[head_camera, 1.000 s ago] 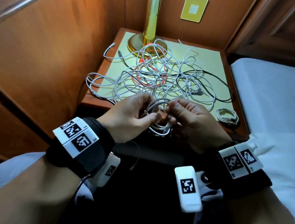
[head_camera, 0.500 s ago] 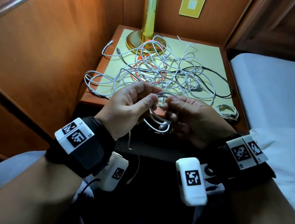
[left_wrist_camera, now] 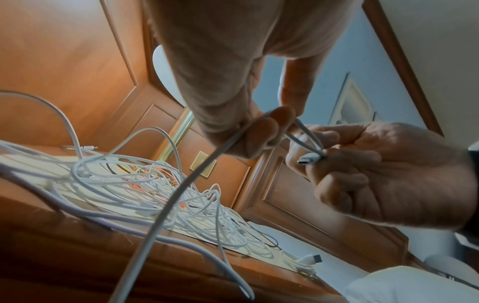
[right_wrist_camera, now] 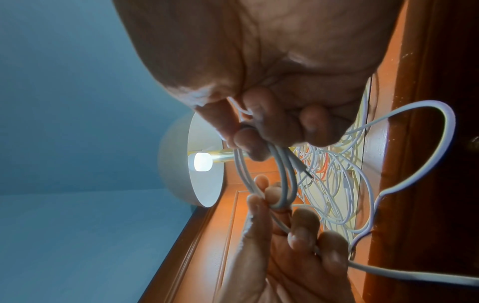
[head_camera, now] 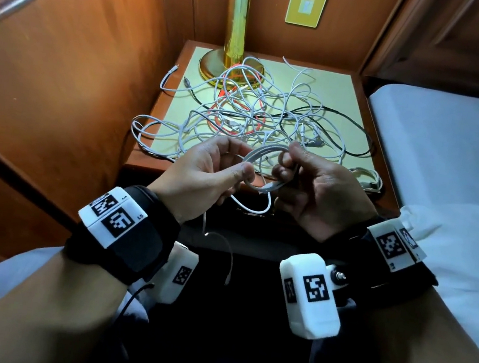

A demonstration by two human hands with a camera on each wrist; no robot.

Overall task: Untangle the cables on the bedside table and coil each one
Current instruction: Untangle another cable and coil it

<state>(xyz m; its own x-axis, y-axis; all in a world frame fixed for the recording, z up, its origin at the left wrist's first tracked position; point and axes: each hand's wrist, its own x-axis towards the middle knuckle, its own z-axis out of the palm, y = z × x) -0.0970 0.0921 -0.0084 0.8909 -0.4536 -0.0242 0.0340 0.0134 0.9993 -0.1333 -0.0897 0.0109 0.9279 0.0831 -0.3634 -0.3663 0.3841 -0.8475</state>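
A tangle of white, red and black cables (head_camera: 256, 116) covers the bedside table (head_camera: 334, 87). In front of the table's near edge both hands hold a small bundle of white cable loops (head_camera: 266, 159). My left hand (head_camera: 242, 171) pinches the loops' left side between thumb and fingers. My right hand (head_camera: 288, 165) grips the right side, and the cable's plug (left_wrist_camera: 309, 161) sticks out by its fingers. One loop (head_camera: 254, 206) sags below the hands and a thin tail (head_camera: 229, 257) hangs lower. In the right wrist view the loops (right_wrist_camera: 281, 180) run between the two hands.
A brass lamp base (head_camera: 217, 64) stands at the table's back left, partly under cables. A coiled white cable (head_camera: 367, 179) lies at the front right corner. Wood panelling (head_camera: 61, 79) closes the left side; a bed with a white sheet (head_camera: 452, 149) is at the right.
Both hands have lifted a little from below the table's front edge. The loop bundle now sits higher between them, with one loop sagging and a tail hanging below.
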